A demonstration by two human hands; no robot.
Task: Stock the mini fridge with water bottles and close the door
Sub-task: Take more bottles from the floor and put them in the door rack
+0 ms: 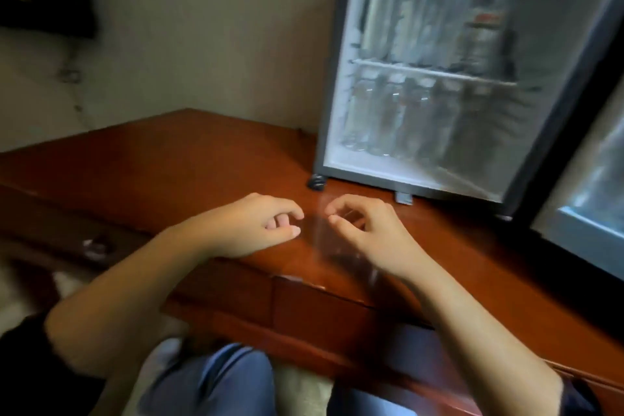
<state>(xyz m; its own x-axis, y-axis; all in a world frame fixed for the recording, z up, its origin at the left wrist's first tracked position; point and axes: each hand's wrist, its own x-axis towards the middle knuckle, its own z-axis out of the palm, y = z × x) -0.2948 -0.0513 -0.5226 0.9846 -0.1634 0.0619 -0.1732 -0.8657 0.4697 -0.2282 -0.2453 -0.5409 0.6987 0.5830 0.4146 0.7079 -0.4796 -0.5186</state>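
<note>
— What stood around the hands?

— The mini fridge [329, 78] sat toward the right rear of the tabletop [202, 162], close against the wall [219, 27]. Its glass door [594, 179] stood wide open on the right. Water bottles [435, 20] stood upright in a row on the wire shelf [432, 73], and a second row stood below it on the fridge floor.

— And the grips?

— The left grip [260, 223] and the right grip [364, 226] lay near the front edge of the tabletop, just in front of the fridge. They were close together but apart. Each had its fingers curled, with thumb and forefinger nearly meeting. A blurred clear smear [320, 240] lay between them, and I could not tell whether either pinched anything.

— Anything in the way?

— Only the open door, which reached out toward the front edge on the right, beside the right forearm. A small black foot [316, 183] under the fridge's front left corner stood just beyond the grips.

— Room to move?

— The polished wood stretched wide to the left of the fridge, as far as the rear left corner. Below the front edge there was a drawer knob [94, 245] on the left, and knees in blue jeans [219, 378] lower down.
</note>
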